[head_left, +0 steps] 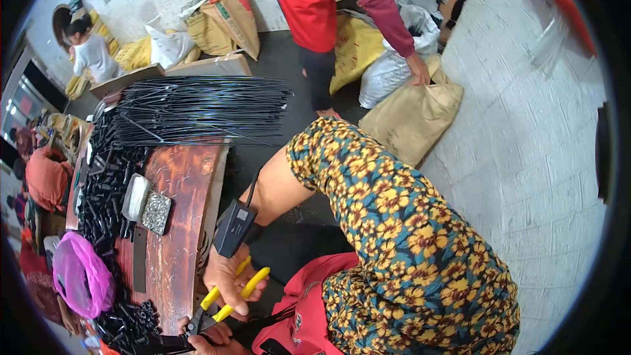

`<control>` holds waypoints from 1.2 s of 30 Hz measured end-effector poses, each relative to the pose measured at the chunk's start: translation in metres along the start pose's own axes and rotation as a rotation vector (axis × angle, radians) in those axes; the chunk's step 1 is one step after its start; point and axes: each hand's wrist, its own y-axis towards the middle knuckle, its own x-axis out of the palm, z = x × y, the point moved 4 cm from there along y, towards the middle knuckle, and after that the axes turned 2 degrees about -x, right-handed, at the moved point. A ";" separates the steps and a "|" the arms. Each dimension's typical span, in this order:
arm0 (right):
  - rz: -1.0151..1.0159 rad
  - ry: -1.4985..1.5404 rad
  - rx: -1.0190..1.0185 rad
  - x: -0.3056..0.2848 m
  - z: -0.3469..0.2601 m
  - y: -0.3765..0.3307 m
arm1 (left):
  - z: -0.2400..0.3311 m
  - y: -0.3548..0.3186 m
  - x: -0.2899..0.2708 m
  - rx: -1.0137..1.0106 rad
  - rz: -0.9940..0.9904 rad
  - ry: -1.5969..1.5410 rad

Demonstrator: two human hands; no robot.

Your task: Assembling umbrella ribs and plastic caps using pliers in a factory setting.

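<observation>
- Red-brown wood makes up the bench [187,190], its top scuffed and sprinkled with pale bits.
- A co-worker in a red apron [305,3] stands beyond the bench, one hand [418,71] on the top of a tan sack [411,121].
- Long, thin black rods [204,108] lie side by side in a thick layer across the far end of the bench, their right-hand ends reaching past its edge.
- Small black parts [108,187] are heaped along the left of the bench top.
- A magenta plastic bag [82,275] sits beside that heap, bulging and round.
- Pliers [225,311] with yellow handles are at the near edge of the bench, handles spread, nose pointing down and left.
- The right grip [227,281] is wrapped around those handles; a black box [234,229] is strapped above it at the wrist.
- The left grip [217,336] is right beside the nose of the pliers, partly hidden; whether its fingers are closed on anything, I cannot tell.
- A flat dark strip [139,260] lies lengthwise on the wood.
- Just past it, a tray of small silvery pieces [156,213] touches a whitish, clear-looking packet [137,197].
</observation>
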 end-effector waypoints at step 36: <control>0.330 -0.592 -0.086 0.019 -0.005 -0.036 | -0.016 0.007 0.009 -0.189 0.114 -0.041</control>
